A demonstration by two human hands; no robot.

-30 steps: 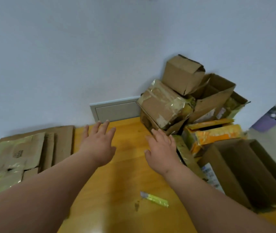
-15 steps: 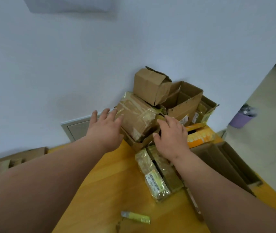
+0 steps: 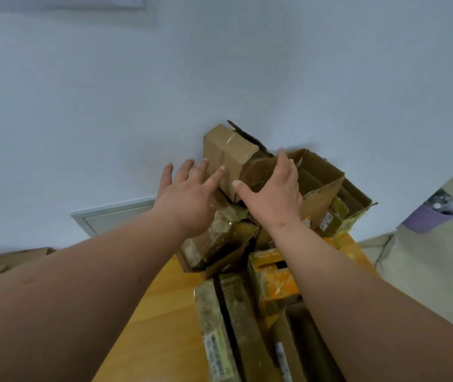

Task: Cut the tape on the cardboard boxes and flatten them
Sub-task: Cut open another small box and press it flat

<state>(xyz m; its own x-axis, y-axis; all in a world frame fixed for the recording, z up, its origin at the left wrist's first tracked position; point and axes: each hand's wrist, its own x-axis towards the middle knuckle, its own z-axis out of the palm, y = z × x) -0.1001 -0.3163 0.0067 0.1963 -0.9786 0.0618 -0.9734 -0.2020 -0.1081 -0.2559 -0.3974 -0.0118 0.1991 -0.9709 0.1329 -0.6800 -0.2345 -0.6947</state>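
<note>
Far left edge of the orange-brown wooden table (image 3: 162, 312): a low stack of flattened brown cardboard sheets (image 3: 7, 261), partly cut off by the frame and by the left forearm. Behind the table, low on the pale wall, a grey rectangular wall panel (image 3: 115, 216).

Left hand (image 3: 186, 199): raised over the pile at the table's far right corner, palm down, fingers straight and spread wide, holding nothing. Fingertips reach the left face of the small closed brown cardboard box with clear tape across its top (image 3: 229, 158); contact cannot be confirmed. This box sits highest in the pile, tilted, against the wall.

Below the left hand: a crumpled brown cardboard box wrapped in shiny clear tape (image 3: 217, 241), tilted, resting on the table surface.

Right hand (image 3: 272, 194): fingers extended, thumb spread out to the left, laid over the near rim of the open brown cardboard box with raised flaps (image 3: 321, 177). Whether the fingers curl around the flap cannot be told. This box touches the small taped box on its left.

Near right part of the table: a long flat tape-covered cardboard package with a printed label (image 3: 214, 326), then an orange tape-wrapped cardboard box (image 3: 272, 282) just beside it. Right of the open box, another open brown box with yellowish tape (image 3: 352, 205) at the table's right edge.

Far right, on the floor: a blurred purple bin (image 3: 432, 216).
</note>
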